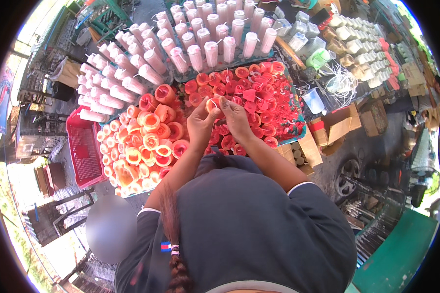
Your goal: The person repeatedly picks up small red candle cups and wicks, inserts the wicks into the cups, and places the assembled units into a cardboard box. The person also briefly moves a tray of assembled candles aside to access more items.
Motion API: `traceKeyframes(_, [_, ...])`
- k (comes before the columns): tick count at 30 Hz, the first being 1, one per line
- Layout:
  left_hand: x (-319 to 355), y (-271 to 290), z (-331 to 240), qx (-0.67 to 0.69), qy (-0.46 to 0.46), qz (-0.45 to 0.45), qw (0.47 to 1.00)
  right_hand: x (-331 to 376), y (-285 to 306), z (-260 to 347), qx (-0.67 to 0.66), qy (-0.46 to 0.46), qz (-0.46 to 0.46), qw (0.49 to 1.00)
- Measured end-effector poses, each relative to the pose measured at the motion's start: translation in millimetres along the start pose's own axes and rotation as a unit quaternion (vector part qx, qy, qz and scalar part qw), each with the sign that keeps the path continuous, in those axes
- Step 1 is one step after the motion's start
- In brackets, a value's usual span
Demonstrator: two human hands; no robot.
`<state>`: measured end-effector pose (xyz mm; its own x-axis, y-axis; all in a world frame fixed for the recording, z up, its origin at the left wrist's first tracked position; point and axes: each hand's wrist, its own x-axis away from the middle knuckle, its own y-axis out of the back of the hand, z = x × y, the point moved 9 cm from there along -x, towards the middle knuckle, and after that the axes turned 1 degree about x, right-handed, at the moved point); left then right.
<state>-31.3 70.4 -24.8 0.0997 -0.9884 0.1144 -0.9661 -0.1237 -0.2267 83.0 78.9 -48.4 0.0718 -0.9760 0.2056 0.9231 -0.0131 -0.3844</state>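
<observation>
Between my two hands, a small round orange-red candle (211, 104) with a pale wick is held up over the middle of the table. My left hand (201, 124) is closed on its near left side, thumb against it. Fingers of my right hand (236, 118) pinch at its right edge, by the wick. Beneath and beyond my hands stand several red candles (243, 72) with wicks, packed close on a tray. Left of my forearm, orange and peach cup-shaped wax pieces (151, 140) are heaped together; some look hollow.
Rows of tall pink candles (211, 53) stand at the back and back left. A red plastic basket (85, 146) sits left of the wax pieces. Red wax scraps (283, 115), a bundle of white wick string (341, 80) and an open cardboard box (337, 128) lie to the right.
</observation>
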Motion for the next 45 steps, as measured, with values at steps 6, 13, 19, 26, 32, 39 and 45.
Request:
traceKeyframes(6, [1, 2, 13, 0.023, 0.039, 0.043, 0.998, 12, -8, 3, -0.101, -0.071, 0.041, 0.991])
traceKeyframes(13, [-5, 1, 1, -0.109, -0.033, 0.018, 0.993, 3, 8, -4, -0.053, 0.013, -0.005, 0.998])
traceKeyframes(19, [-26, 2, 13, -0.003, 0.017, 0.006, 1.0, 17, 0, 67, 0.373, 0.311, -0.1, 0.868])
traceKeyframes(26, [-31, 21, 73, 0.237, 0.128, -0.158, 0.95, 8, -8, 62, 0.476, 0.328, -0.073, 0.813])
traceKeyframes(32, [-19, 12, 54, 0.198, 0.125, -0.138, 0.962, -18, 27, 16, 0.27, 0.103, -0.056, 0.956])
traceKeyframes(39, [-23, -6, 19, 0.14, 0.012, -0.003, 0.99, -1, 5, 14, 0.063, -0.012, 0.005, 0.998])
traceKeyframes(45, [-12, -9, 10, 0.112, 0.027, 0.05, 0.992, -5, 13, 12, 0.01, -0.017, -0.001, 1.0])
